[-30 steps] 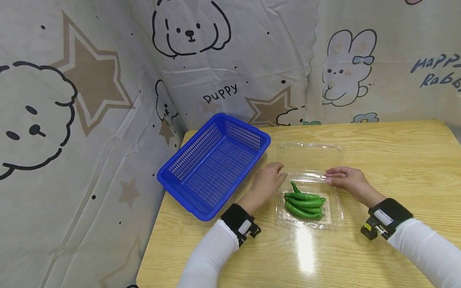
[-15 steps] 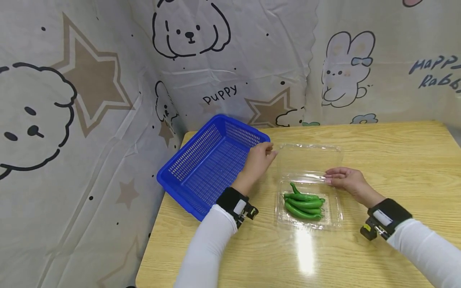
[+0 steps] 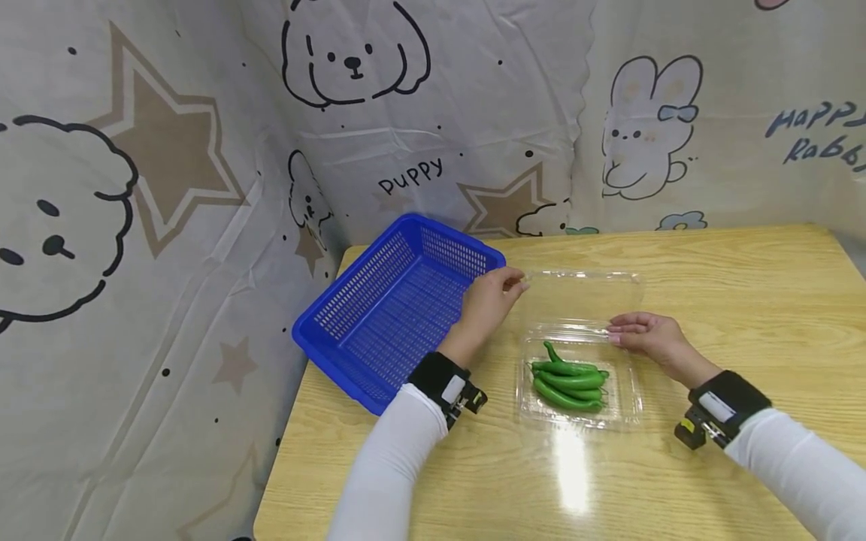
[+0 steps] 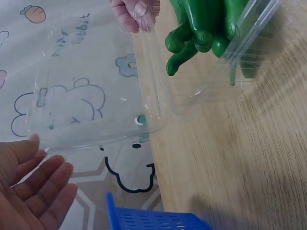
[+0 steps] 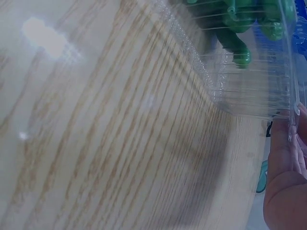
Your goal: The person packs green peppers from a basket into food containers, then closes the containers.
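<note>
A clear plastic clamshell box (image 3: 636,391) lies on the table, its lid (image 3: 582,297) folded back on the far side. Several green chili peppers (image 3: 568,382) are heaped in its base. My left hand (image 3: 489,300) is at the lid's far left corner, which lies between thumb and forefinger in the left wrist view, the other fingers loosely bent. With thumb and fingers, my right hand (image 3: 652,342) pinches the box's right edge at the hinge. The peppers' blunt ends (image 4: 204,40) show through the clear wall in the left wrist view.
A blue plastic basket (image 3: 325,372) stands left of the box, set at an angle; my left forearm passes over its near right side. Behind the wooden table (image 3: 731,293) hangs a printed cloth (image 3: 514,113), and another stretch of it covers the left side.
My left hand has moved from the hinge's left end up and left to the lid's far corner, closing on it lately. The right hand, box and peppers have stayed in place.
</note>
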`<move>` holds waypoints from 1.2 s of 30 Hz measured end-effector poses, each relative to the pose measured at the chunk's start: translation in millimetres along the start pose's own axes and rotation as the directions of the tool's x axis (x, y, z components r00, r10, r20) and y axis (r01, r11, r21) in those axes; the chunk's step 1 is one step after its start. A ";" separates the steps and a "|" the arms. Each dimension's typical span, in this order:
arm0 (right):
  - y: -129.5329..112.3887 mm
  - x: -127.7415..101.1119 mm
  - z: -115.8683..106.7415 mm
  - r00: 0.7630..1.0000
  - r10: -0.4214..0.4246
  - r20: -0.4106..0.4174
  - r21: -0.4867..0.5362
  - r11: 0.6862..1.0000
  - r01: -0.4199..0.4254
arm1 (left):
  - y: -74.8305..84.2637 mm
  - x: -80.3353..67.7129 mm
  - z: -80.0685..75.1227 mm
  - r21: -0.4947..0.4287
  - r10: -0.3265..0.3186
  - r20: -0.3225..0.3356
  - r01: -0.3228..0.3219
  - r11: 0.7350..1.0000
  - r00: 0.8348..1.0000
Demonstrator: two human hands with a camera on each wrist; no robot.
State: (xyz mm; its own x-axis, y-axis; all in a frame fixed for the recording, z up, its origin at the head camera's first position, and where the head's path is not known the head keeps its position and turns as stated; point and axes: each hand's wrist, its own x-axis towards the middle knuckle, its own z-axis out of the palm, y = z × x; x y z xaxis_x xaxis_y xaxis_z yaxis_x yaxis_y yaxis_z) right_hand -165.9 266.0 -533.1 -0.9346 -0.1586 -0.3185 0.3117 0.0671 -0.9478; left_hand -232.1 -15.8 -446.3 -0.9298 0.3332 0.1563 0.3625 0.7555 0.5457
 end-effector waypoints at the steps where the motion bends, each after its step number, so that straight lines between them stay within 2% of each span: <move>1: -0.5 -0.2 0.4 1.000 -0.001 -0.001 -0.007 1.000 0.001 | -0.4 -1.1 0.1 -0.010 0.014 -0.012 -0.014 1.000 1.000; 4: -1.2 -1.0 0.7 1.000 0.001 -0.006 -0.031 1.000 -0.001 | -1.6 -4.2 -1.0 -0.042 0.056 -0.034 -0.057 0.997 0.998; 11: -2.0 -1.7 0.2 0.999 -0.032 0.020 0.035 0.999 0.031 | -6.3 -11.5 -1.7 -0.068 0.143 -0.046 -0.146 0.987 0.989; 14: -2.1 -1.3 0.7 0.999 -0.042 0.012 0.015 0.999 0.041 | -8.4 -16.5 -2.2 -0.082 0.188 -0.043 -0.191 0.978 0.981; 19: -0.7 -2.9 1.9 0.998 -0.059 -0.002 -0.055 0.997 0.058 | -14.9 -28.4 -0.1 -0.110 0.274 -0.050 -0.278 0.954 0.961; 22: -0.2 -5.6 2.2 0.997 -0.072 -0.014 -0.094 0.993 0.070 | -20.3 -35.8 2.6 -0.131 0.330 -0.074 -0.337 0.932 0.941; 27: 1.5 -13.3 -2.1 0.996 -0.079 -0.037 -0.178 0.981 0.072 | -27.6 -48.0 5.7 -0.176 0.450 -0.087 -0.458 0.871 0.889; 33: 5.9 -27.9 -14.9 0.999 -0.021 -0.046 -0.214 0.977 0.011 | -32.9 -60.1 11.2 -0.124 0.597 -0.113 -0.608 0.784 0.794; 36: 8.5 -33.8 -18.7 0.999 0.028 -0.041 -0.130 0.991 -0.033 | -37.1 -65.8 14.0 -0.086 0.660 -0.137 -0.673 0.735 0.739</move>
State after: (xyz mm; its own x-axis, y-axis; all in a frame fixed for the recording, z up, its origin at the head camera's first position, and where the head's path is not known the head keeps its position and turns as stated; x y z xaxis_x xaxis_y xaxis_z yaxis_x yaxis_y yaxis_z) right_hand -134.9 290.3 -530.2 -0.9316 -0.1164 -0.3443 0.3175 0.2000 -0.9269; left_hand -183.4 -57.8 -488.3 -0.4561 0.6679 0.5881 0.8864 0.2822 0.3670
